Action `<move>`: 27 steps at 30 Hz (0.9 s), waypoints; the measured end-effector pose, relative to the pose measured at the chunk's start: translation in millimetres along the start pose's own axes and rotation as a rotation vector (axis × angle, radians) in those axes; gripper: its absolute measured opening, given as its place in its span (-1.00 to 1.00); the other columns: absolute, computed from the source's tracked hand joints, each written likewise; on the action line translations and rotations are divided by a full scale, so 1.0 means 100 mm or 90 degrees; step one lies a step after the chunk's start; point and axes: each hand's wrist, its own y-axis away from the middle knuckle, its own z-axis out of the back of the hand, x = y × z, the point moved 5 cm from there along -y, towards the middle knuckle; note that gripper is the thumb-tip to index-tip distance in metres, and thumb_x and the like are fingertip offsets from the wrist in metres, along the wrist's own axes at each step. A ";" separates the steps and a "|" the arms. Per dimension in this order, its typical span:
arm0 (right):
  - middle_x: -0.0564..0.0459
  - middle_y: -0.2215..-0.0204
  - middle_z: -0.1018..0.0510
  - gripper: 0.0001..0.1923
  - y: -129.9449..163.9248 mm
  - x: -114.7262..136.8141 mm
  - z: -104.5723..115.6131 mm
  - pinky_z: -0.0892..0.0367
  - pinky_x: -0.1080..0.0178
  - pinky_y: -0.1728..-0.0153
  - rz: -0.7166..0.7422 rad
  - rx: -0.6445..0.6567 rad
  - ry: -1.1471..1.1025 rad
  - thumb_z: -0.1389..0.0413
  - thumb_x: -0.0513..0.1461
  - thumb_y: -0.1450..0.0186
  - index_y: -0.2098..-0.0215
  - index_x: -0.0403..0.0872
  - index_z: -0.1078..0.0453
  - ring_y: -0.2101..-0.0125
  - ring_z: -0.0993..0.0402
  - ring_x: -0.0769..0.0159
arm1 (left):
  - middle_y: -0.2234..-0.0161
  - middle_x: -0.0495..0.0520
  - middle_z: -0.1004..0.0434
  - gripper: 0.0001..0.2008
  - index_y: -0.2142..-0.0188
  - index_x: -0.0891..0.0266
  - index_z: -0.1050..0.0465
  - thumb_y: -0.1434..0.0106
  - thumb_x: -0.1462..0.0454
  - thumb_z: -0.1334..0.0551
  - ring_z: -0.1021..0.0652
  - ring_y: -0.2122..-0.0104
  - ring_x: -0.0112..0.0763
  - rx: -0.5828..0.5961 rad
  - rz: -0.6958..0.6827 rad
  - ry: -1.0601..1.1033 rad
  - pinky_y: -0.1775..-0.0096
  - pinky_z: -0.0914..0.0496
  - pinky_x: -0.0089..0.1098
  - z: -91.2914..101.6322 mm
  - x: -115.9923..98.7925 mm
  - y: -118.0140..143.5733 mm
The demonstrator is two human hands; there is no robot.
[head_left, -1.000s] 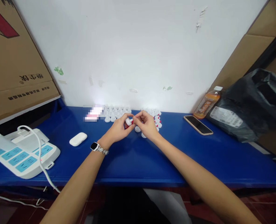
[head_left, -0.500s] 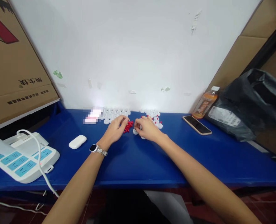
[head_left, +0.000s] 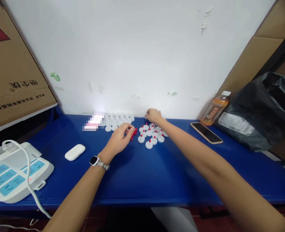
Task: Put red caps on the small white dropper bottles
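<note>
My left hand [head_left: 120,139] is over the blue table with thumb and forefinger pinched together at the edge of a small pile of red tip caps [head_left: 132,138]. Whether one of these is between the fingers I cannot make out. Farther back, near the wall, my right hand [head_left: 154,115] is closed, fingertips down; what it grips is hidden. Below it stand several round white nozzle lids [head_left: 149,145] with red tips on their spouts. Behind my left hand are rows of white nozzle lids [head_left: 108,128] without visible red tips.
A white power strip [head_left: 17,174] with a cable and a white earphone case [head_left: 75,152] lie at left. On the right are a phone [head_left: 206,132], an orange drink bottle [head_left: 215,109] and a black plastic bag [head_left: 253,106]. A white wall [head_left: 137,58] closes off the back.
My right hand has moved back toward the wall, off the front of the red-tipped lids, which now show. My left hand stays by the red caps, its fingers now pinched.
</note>
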 end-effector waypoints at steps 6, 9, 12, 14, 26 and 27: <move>-0.10 0.20 -0.65 -0.80 0.17 0.27 0.11 -0.25 0.15 0.04 0.047 -0.054 -0.072 -0.04 -0.26 -0.32 0.21 -0.11 -0.51 0.15 -0.52 0.17 | 0.20 0.07 -0.50 -0.73 0.18 0.16 -0.44 -0.43 0.09 -0.05 -0.49 0.24 -0.31 -0.031 -0.006 -0.026 0.16 -0.38 -0.28 0.03 0.04 0.00; -0.02 0.33 -0.64 -0.86 0.49 0.45 0.26 -0.31 0.24 0.20 0.111 -0.091 -0.285 -0.10 -0.23 -0.29 0.30 -0.10 -0.49 0.32 -0.51 0.27 | 0.01 0.13 -0.42 -0.72 0.00 0.14 -0.39 -0.37 0.11 -0.14 -0.49 0.13 -0.27 -0.090 -0.018 -0.055 0.13 -0.41 -0.27 0.08 0.04 0.02; 0.06 0.44 -0.60 -0.83 0.87 0.66 0.31 -0.29 0.29 0.36 0.203 -0.034 -0.478 -0.15 -0.16 -0.28 0.37 -0.09 -0.47 0.44 -0.44 0.34 | -0.11 0.18 -0.34 -0.57 -0.18 0.13 -0.26 -0.36 0.12 -0.16 -0.45 -0.02 -0.19 -0.097 -0.042 -0.071 0.02 -0.40 -0.21 0.08 0.04 0.04; 0.09 0.48 -0.58 -0.80 1.09 0.74 0.30 -0.26 0.29 0.40 0.227 -0.011 -0.529 -0.16 -0.12 -0.29 0.38 -0.08 -0.49 0.47 -0.40 0.35 | -0.07 0.17 -0.40 -0.62 -0.16 0.13 -0.28 -0.40 0.12 -0.11 -0.44 -0.05 -0.17 -0.052 -0.061 -0.072 -0.06 -0.37 -0.17 0.03 0.04 0.03; -0.11 0.25 -0.56 -0.78 1.59 0.83 0.18 -0.10 0.01 0.10 0.380 -0.087 0.021 -0.11 -0.11 -0.37 0.26 -0.07 -0.50 0.13 -0.31 0.05 | 0.17 0.15 -0.49 -0.72 0.10 0.19 -0.33 -0.43 0.06 -0.02 -0.50 0.16 -0.17 0.000 0.004 -0.118 0.14 -0.38 -0.20 0.08 0.25 0.02; -0.13 0.24 -0.56 -0.76 1.59 0.86 0.16 -0.09 0.00 0.11 0.384 -0.084 0.047 -0.10 -0.10 -0.38 0.26 -0.08 -0.50 0.13 -0.30 0.03 | 0.18 0.15 -0.49 -0.72 0.11 0.18 -0.33 -0.43 0.06 -0.02 -0.50 0.17 -0.17 0.002 0.003 -0.120 0.15 -0.38 -0.21 0.08 0.25 0.02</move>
